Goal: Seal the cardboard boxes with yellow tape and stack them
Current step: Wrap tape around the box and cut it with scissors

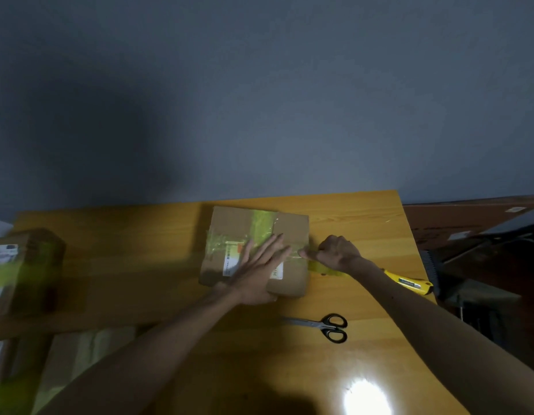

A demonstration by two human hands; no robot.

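Note:
A cardboard box (289,226) lies on the wooden table (140,235), with a strip of yellow tape (261,224) across its top and a white label partly under my hand. My left hand (259,265) lies flat on the box top with straight fingers. My right hand (337,253) is at the box's right edge, fingers curled round the yellow tape roll (322,269), which is mostly hidden beneath it. A stretch of tape runs from the roll onto the box.
Black-handled scissors (325,324) lie on the table in front of the box. A yellow utility knife (409,283) sits near the right edge. Taped boxes (23,265) stand at the far left, more below them. Dark clutter lies off the table's right side.

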